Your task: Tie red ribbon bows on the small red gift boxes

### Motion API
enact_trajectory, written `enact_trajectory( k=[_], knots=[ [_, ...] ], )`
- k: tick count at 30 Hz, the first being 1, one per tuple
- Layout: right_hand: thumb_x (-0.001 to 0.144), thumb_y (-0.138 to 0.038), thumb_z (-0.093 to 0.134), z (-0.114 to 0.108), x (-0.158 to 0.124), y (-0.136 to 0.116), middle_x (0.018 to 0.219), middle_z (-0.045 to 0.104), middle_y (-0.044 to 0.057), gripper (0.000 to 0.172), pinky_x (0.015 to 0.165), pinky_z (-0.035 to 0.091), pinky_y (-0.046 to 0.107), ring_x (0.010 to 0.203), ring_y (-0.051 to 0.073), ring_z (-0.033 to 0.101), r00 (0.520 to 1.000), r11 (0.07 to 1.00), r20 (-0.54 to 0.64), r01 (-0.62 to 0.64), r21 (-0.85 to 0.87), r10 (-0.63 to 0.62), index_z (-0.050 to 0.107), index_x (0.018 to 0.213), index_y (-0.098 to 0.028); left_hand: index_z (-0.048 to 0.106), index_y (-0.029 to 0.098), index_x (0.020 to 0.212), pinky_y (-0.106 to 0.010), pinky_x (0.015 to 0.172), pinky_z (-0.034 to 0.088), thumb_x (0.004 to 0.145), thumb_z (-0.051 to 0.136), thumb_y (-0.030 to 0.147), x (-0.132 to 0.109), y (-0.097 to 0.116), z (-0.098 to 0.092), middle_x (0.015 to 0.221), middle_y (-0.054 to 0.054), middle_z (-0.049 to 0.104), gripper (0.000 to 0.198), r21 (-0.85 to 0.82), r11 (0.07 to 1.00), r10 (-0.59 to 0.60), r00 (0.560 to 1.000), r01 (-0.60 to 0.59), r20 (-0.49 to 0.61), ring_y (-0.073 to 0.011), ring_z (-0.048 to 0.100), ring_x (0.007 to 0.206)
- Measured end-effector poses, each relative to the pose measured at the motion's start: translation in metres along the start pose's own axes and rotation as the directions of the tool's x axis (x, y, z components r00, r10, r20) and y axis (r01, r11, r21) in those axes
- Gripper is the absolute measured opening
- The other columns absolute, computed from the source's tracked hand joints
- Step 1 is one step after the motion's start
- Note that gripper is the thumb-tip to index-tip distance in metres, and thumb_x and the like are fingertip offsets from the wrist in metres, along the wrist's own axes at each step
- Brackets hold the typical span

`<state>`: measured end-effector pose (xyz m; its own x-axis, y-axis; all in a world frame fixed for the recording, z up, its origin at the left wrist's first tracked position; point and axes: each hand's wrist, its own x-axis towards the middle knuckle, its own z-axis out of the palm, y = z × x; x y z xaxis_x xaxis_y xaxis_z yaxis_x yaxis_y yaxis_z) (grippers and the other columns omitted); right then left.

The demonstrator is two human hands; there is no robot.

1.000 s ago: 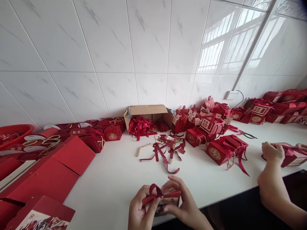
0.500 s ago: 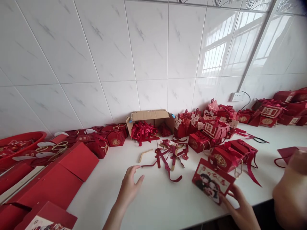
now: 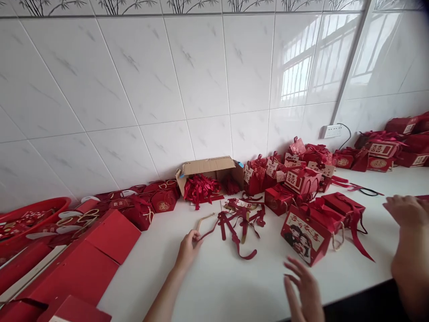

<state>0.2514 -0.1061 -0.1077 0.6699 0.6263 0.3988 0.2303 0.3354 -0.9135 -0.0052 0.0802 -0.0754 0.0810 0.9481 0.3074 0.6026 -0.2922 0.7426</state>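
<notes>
My left hand [image 3: 187,247] reaches across the white table [image 3: 217,286] to a loose pile of dark red ribbons [image 3: 239,221]. Its fingers are pinched together at the near ends of a beige strip [image 3: 205,220] and a red ribbon, and I cannot tell which one they hold. My right hand [image 3: 303,290] hovers open with fingers spread, just in front of a red gift box with a printed couple picture [image 3: 304,237]. That box stands on the table, apart from the hand.
An open cardboard box [image 3: 208,166] of ribbons sits against the tiled wall. Finished red gift boxes [image 3: 301,179] crowd the right back, flat red boxes [image 3: 83,259] and a red basin [image 3: 30,210] the left. Another person's hand [image 3: 405,210] and arm work at the right edge.
My right hand set the picture box down beside the other boxes and let go. My left hand moved forward to the ribbon pile and closed its fingers there. The view tilted up.
</notes>
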Motion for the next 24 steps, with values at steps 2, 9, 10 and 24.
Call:
enact_trajectory(
  k=[2,9,10,24],
  knots=[
    [0.089,-0.035,0.054,0.023,-0.017,-0.005,0.104,0.064,0.013,0.034,0.074,0.055,0.036,0.094,0.025,0.064,0.988,0.989,0.151,-0.049,0.138,0.028,0.053,0.120,-0.022,0.052,0.021,0.081,-0.034,0.073,0.050,0.075,0.057,0.033,-0.008,0.011,-0.005,0.073,-0.001,0.062,0.014,-0.011,1.000,-0.001,1.000,0.000,-0.028,-0.0198,0.062,0.073],
    [0.084,-0.033,0.065,0.064,-0.029,-0.046,0.096,0.068,0.008,0.028,0.075,0.057,0.033,0.090,0.022,0.066,0.816,0.855,0.574,-0.349,0.385,0.075,0.063,0.111,-0.025,0.046,0.024,0.094,-0.029,0.078,0.049,0.080,0.064,0.026,-0.096,0.086,-0.027,0.077,0.002,0.063,0.023,-0.303,0.945,0.133,0.991,-0.125,0.008,-0.0160,0.063,0.079],
    [0.082,-0.032,0.066,0.066,-0.028,-0.053,0.095,0.067,0.008,0.027,0.076,0.058,0.033,0.090,0.021,0.066,0.810,0.839,0.586,-0.342,0.423,0.035,0.064,0.108,-0.025,0.046,0.024,0.094,-0.029,0.078,0.050,0.080,0.065,0.024,-0.109,0.095,-0.028,0.076,0.002,0.063,0.024,-0.342,0.930,0.152,0.988,-0.134,0.027,-0.0154,0.063,0.078],
    [0.077,-0.027,0.072,0.064,-0.044,-0.057,0.076,0.057,0.001,0.014,0.067,0.043,0.025,0.073,0.013,0.055,0.580,0.675,0.810,-0.631,0.382,0.083,0.061,0.078,-0.019,0.046,0.022,0.084,-0.023,0.065,0.046,0.079,0.059,0.008,-0.161,0.093,-0.024,0.073,0.002,0.055,0.020,-0.332,0.895,0.297,0.953,-0.298,-0.054,-0.0121,0.057,0.068]
  ],
)
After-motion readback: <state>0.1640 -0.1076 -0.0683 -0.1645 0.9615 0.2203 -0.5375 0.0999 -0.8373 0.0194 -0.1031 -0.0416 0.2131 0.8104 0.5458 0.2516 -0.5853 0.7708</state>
